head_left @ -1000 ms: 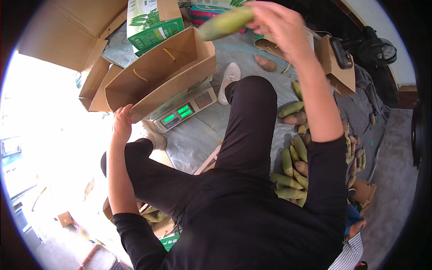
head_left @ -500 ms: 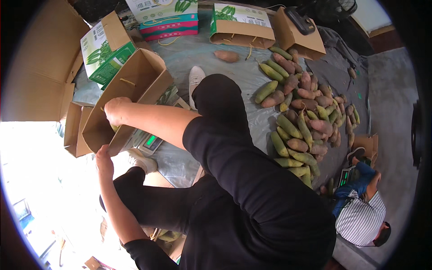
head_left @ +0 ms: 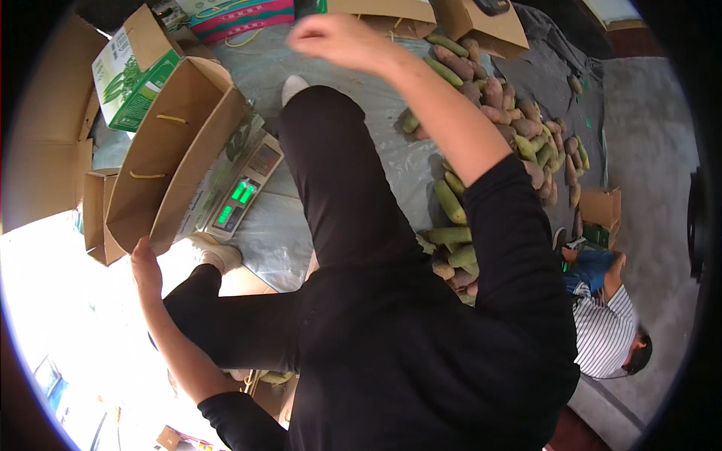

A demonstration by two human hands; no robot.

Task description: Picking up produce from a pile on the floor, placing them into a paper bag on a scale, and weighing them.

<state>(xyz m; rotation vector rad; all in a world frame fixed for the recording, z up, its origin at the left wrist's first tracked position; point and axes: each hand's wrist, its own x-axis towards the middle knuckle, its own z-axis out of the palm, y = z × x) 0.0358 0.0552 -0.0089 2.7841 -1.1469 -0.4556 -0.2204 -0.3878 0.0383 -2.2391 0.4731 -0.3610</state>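
Observation:
My left hand (head_left: 147,267) is closed on the near corner of an open cardboard carton (head_left: 192,146) with yellow cord handles. The carton leans on a digital scale (head_left: 244,184) whose display glows green; how much of its base rests there I cannot tell. What lies deep inside is hidden. Up and to the right, my right hand (head_left: 331,39) is raised over the plastic sheet, slightly blurred, with its fingers loosely apart and nothing visible in them. My right forearm crosses in front of a pile of long green radishes (head_left: 449,201) and reddish-brown tubers (head_left: 492,94).
Printed green-and-white cartons (head_left: 128,79) stand at far left beside a large brown box (head_left: 45,128). A pink and teal box (head_left: 244,21) and open cartons (head_left: 481,26) line the back. At right, a person in a striped shirt (head_left: 605,331) sits near another carton (head_left: 599,207).
My right hand has left the carton and swung up and right toward the back. My left hand keeps its hold on the carton. The view has shifted, and the scale shows more fully.

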